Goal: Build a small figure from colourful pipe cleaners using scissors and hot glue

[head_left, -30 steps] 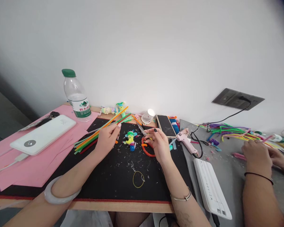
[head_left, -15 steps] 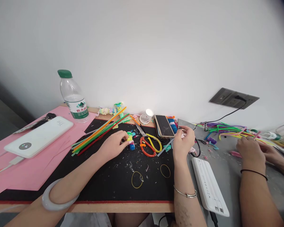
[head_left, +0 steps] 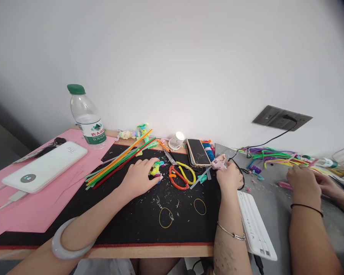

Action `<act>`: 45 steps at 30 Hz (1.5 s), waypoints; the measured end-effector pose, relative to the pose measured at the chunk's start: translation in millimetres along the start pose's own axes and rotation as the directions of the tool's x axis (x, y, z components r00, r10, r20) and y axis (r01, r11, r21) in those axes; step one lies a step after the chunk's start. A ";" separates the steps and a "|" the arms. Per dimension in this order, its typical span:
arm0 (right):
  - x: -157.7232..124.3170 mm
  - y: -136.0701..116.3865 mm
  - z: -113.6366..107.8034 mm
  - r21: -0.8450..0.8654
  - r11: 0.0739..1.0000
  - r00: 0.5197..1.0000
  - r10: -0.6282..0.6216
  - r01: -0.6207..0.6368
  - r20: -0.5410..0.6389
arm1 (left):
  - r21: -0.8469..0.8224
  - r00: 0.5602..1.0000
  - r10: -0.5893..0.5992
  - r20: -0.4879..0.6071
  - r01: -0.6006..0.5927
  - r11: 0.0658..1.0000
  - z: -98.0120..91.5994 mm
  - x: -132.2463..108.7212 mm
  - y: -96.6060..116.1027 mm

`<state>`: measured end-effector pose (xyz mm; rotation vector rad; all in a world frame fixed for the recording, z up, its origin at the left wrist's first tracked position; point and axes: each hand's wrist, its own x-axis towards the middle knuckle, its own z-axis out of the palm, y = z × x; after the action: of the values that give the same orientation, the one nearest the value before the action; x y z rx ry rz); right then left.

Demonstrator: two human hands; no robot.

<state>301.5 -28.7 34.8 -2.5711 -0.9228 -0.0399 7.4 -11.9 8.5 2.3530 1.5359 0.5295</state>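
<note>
My left hand (head_left: pixel 139 176) rests on the black mat (head_left: pixel 126 214), its fingers closed round a small yellow, green and blue pipe-cleaner figure (head_left: pixel 156 168). My right hand (head_left: pixel 231 177) is at the mat's right edge, wrapped round the handle of a pink glue gun (head_left: pixel 218 163) whose nozzle points left. Between the hands lie scissors (head_left: pixel 180 175) with orange and yellow handles. A bundle of coloured pipe cleaners (head_left: pixel 119 159) lies diagonally behind my left hand.
A water bottle (head_left: pixel 86 116), a white power bank (head_left: pixel 44 166) on pink paper (head_left: pixel 37 202), a phone (head_left: pixel 198 151) and a small cup (head_left: pixel 176 141) stand around. Two rubber bands (head_left: pixel 200 206) lie on the mat. A white keyboard (head_left: pixel 255 225) and another person's hands (head_left: pixel 305 183) are at the right.
My left hand left the pipe-cleaner bundle and closed on the small figure. My right hand moved from the scissors to the right and took hold of the glue gun.
</note>
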 end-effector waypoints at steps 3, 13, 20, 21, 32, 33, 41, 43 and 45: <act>5.7 3.5 3.6 -0.036 0.999 0.998 0.013 -0.011 0.054 | 0.053 1.000 0.008 0.012 -0.009 0.999 2.0 -1.2 3.8; 18.1 12.0 13.7 0.013 0.997 0.994 0.081 -0.082 0.068 | -0.275 1.000 0.003 -0.008 -0.005 0.961 6.0 -1.3 -0.5; 9.2 10.7 9.6 0.065 0.997 0.996 0.043 -0.039 -0.073 | -0.530 0.980 -0.059 -0.190 -0.052 0.846 5.1 3.7 -5.4; 8.9 10.9 9.3 0.071 0.997 0.995 0.043 -0.037 -0.087 | -0.573 0.979 -0.070 -0.191 -0.054 0.818 5.4 4.2 -5.7; 7.8 9.7 3.7 0.113 0.993 0.989 0.060 -0.044 -0.139 | -0.847 0.951 -0.286 -0.120 0.052 0.529 6.3 10.0 -6.1; 7.6 9.6 3.4 0.124 0.991 0.986 0.061 -0.042 -0.152 | -0.856 0.949 -0.299 -0.104 0.068 0.513 5.9 10.4 -6.1; 1.3 -1.2 7.8 0.471 0.819 0.934 -0.205 0.328 -0.293 | -0.867 0.952 -0.304 -0.038 0.120 0.484 6.3 10.4 -6.8; -3.5 -5.9 9.5 0.626 0.683 0.925 -0.317 0.377 -0.211 | -0.863 0.956 -0.290 -0.032 0.120 0.490 7.1 10.2 -6.2; -10.0 -9.8 12.4 0.749 0.574 0.895 -0.443 0.332 -0.057 | -0.859 0.958 -0.285 -0.033 0.119 0.497 7.7 9.6 -5.4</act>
<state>286.3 -23.1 25.5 -1.5782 -1.2282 0.3358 10.0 -1.2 0.8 1.3454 1.1542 1.1396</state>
